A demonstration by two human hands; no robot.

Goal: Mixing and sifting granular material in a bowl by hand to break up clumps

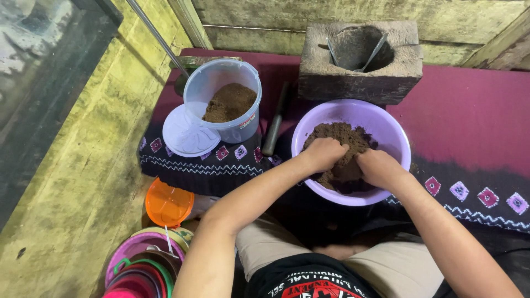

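Observation:
A lilac plastic bowl holds a mound of dark brown crumbly paste. My left hand and my right hand are both inside the bowl, fingers curled down into the brown mass, pressing it from either side. To the left stands a clear plastic tub part-filled with a similar brown powder, and its white lid leans against the tub's near side.
A stone block mortar with metal tools in its hollow stands behind the bowl on a maroon patterned cloth. A dark rod lies between tub and bowl. An orange lid and stacked coloured bowls sit lower left, by a yellowish wall.

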